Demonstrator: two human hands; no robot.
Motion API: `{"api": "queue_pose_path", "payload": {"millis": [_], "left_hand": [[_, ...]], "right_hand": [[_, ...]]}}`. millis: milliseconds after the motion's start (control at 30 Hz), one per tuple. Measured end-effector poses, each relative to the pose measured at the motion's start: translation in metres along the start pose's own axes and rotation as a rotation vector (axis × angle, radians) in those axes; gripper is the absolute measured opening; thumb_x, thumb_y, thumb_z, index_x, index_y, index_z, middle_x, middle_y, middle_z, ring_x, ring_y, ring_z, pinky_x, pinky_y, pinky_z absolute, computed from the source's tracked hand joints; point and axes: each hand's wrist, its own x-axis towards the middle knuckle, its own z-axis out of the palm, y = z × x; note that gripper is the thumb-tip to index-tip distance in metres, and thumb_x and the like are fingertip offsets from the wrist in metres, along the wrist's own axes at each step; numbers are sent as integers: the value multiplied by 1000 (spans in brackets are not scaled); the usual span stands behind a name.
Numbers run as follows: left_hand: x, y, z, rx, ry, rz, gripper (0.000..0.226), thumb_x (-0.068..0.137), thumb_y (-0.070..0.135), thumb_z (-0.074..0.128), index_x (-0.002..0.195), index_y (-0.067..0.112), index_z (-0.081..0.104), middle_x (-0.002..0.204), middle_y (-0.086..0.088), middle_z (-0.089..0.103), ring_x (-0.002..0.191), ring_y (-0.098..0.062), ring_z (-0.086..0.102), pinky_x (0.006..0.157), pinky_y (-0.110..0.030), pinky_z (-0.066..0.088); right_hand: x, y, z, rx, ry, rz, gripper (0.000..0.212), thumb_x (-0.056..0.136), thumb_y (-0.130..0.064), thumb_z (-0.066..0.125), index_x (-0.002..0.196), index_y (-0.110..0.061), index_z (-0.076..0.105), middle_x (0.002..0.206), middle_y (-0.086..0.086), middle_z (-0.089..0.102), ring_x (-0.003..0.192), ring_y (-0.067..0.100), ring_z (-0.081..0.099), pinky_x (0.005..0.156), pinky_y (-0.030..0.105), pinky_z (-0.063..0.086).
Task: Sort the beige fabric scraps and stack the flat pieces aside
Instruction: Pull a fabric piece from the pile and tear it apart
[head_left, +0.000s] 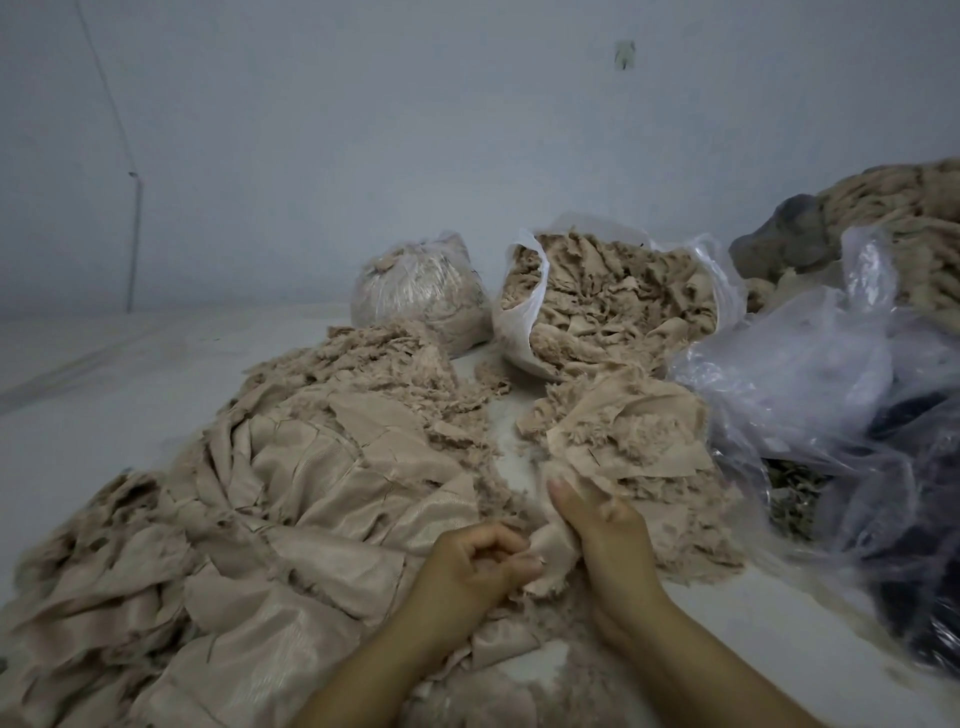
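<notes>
Mid-sort, by the look of it: one small beige scrap (551, 558) held between both hands, being judged flat or frayed. Left hand (470, 564) curled, fingertips pinching the scrap's near edge; right hand (605, 525) wrapped round its far side, index finger stretched forward, other fingers folded into the cloth. Likely next: spread the piece open, check for a clean flat face, then carry it to the left, onto the broad spread of flat pieces (291, 499) lying just beyond and beside the left hand; a light pull, since ragged edges would shed lint. Those flat pieces smooth, faintly sheened, finely ribbed, overlapping in loose folds rather than a neat stack. Ahead of the right hand, touching its fingertips, an unsorted heap (613, 431) of fluffy, torn, fibrous bits with a few flat panels mixed in. Farther forward, an open plastic bag (524, 312) crammed with shredded scraps, and to its left a tied bag (415, 291), rounded and full. To the right of the right hand, crumpled clear plastic sheeting (810, 374), glossy and creased, over dark contents hard to make out. Pale floor (104, 395) beneath, dusted with fluff.
</notes>
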Motion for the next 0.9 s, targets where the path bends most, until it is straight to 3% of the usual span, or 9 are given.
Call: {"api": "queue_pose_path", "payload": {"millis": [100,267,433,500,567,667,733,800,900], "left_hand": [[1,1,-2,39,40,3,27,80,8,71,59,25,72,56,10,63,47,1,53,49,-14,43],[2,6,-7,-24,49,8,7,65,28,73,61,23,74,57,5,66,49,-3,56,49,-15,44],[3,0,-14,-8,79,34,25,79,9,70,57,20,71,54,7,63,49,-1,56,51,-13,44],[3,-3,-15,9,112,29,26,82,8,68,59,19,71,60,5,66,56,-2,60,56,-14,46],[4,-6,-15,31,137,26,24,84,11,68,63,22,73,63,5,67,59,-4,60,57,-15,47],[7,-12,-14,131,118,49,27,86,11,66,70,31,73,61,6,66,58,-7,60,59,-18,47],[8,-14,-14,177,114,67,24,87,10,65,75,29,72,62,3,67,61,-11,64,63,-20,48],[7,-11,-16,207,113,66,14,88,13,64,92,24,70,69,1,69,68,-12,68,68,-20,50],[0,5,-31,395,-55,50,40,82,32,72,119,34,57,96,14,67,88,-2,65,79,-15,49]], "right_hand": [[4,-3,-4,11,100,-106,4,88,-19,65,87,-18,69,79,-1,74,77,15,69,69,31,56],[7,-18,2,-117,105,-332,14,90,-17,62,77,-20,65,61,-13,67,55,-2,60,49,14,46],[46,-59,2,-222,146,-414,20,92,-18,61,74,-26,63,63,-15,66,55,-5,60,50,9,46],[72,-84,-7,-215,170,-323,4,91,-16,64,88,-17,67,79,-7,68,65,-2,64,57,12,51],[95,-98,-21,-531,226,-274,24,91,-18,63,114,-13,61,107,7,66,91,15,61,82,27,52],[98,-94,-38,-989,464,-376,48,88,-20,61,133,-15,45,134,17,44,123,34,39,102,45,35],[90,-80,-40,-1096,354,-563,42,91,-20,58,131,-18,49,133,14,45,126,31,36,107,48,30],[84,-63,-41,-1322,110,-545,36,96,-27,52,130,-19,54,137,8,47,131,26,35,113,48,22],[62,-51,-42,-1354,32,-598,34,99,-26,49,129,-13,56,138,8,47,134,26,34,116,47,16]]}}
